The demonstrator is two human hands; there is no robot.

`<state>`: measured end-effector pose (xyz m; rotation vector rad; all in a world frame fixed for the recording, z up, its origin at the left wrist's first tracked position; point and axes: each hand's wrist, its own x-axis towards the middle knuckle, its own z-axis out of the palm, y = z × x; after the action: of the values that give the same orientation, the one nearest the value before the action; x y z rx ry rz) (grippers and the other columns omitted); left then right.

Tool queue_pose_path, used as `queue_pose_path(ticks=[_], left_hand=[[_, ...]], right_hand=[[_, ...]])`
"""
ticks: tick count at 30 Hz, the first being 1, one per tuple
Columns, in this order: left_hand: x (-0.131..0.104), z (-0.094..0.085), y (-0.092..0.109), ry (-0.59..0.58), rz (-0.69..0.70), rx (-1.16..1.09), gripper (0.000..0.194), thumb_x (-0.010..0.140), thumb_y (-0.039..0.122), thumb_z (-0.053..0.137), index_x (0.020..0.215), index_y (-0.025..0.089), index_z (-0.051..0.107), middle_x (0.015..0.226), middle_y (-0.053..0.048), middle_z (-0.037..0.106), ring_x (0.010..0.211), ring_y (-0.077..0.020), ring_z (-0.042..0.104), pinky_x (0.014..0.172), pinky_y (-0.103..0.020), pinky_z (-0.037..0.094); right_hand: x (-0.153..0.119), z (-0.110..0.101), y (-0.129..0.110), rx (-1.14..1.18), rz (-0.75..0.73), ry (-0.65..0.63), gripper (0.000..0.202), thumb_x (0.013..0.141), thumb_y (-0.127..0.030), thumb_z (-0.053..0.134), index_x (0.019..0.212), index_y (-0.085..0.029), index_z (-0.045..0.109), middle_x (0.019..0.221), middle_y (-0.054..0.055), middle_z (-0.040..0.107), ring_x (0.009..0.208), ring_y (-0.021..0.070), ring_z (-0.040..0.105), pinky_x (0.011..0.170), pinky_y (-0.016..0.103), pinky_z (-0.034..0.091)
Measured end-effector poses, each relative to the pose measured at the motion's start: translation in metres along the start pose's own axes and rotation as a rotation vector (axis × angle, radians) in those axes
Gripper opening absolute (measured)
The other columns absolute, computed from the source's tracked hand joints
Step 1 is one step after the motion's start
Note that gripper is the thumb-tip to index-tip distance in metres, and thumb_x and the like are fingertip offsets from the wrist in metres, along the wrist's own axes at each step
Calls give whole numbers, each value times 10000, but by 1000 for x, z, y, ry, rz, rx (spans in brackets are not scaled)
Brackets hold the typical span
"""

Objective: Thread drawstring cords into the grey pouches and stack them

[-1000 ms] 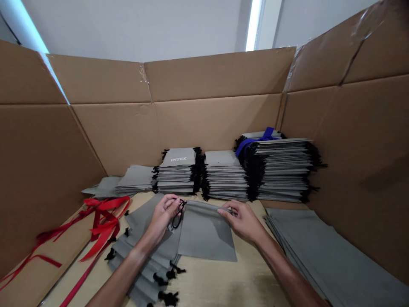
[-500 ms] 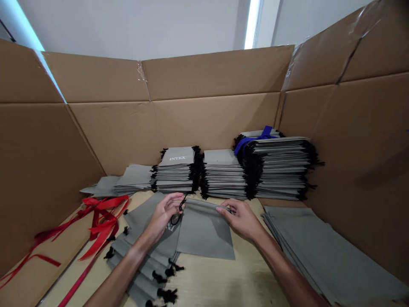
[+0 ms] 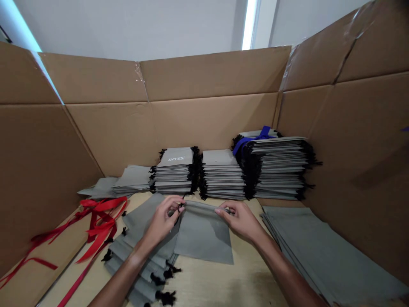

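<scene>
A grey fabric drawstring pouch (image 3: 204, 238) hangs tilted between my hands, its lower part over the wooden tabletop. At the pouch's upper left corner, the fingers of my left hand (image 3: 166, 215) are closed on a black cord (image 3: 181, 206). My right hand (image 3: 238, 215) pinches the upper right corner between thumb and fingers, which hide the edge there. Beneath my left forearm, finished-looking grey pouches (image 3: 143, 256) lie overlapped in a fan, with black knotted cord ends (image 3: 166, 296) sticking out at their sides.
Stacked pouches (image 3: 175, 170), one printed INTEX, line the back, with a blue ribbon (image 3: 255, 140) on the right stacks. Flat grey fabric pieces (image 3: 319, 247) lie at right. Red ribbon (image 3: 99, 226) tangles at left. Cardboard walls (image 3: 211, 119) enclose the back and sides.
My left fingers have closed in on the cord at the pouch's corner, and the loop that hung below them no longer shows. My right hand keeps its pinch.
</scene>
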<state>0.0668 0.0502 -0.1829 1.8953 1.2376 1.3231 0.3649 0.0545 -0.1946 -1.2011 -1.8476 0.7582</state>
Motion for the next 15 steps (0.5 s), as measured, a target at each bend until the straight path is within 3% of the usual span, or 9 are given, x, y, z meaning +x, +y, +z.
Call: queue_pose_path(ticks=[4, 9, 15], left_hand=[[0, -5, 0, -71, 96, 166, 252, 995, 292, 626, 1139, 271, 832, 1209, -106, 789, 1159, -261, 713, 1004, -343, 531], [0, -8, -1, -95, 88, 179, 351, 995, 276, 602, 1288, 274, 797, 1267, -104, 798, 1137, -258, 742, 1002, -337, 546], [0, -9, 3, -37, 45, 184, 260, 969, 331, 650, 1113, 276, 860, 1124, -93, 846, 1047, -283, 768, 966, -369, 564]], right_hand=[[-1, -2, -1, -40, -11, 8, 343, 972, -506, 662, 833, -217, 786, 805, 26, 781, 732, 223, 659, 624, 284, 395], [-1, -3, -3, -47, -18, 3, 341, 973, -494, 668, 814, -217, 786, 816, 29, 793, 745, 226, 677, 631, 288, 406], [-2, -9, -7, 45, 12, -17, 360, 955, -531, 688, 854, -224, 846, 882, 55, 831, 816, 266, 723, 660, 300, 453]])
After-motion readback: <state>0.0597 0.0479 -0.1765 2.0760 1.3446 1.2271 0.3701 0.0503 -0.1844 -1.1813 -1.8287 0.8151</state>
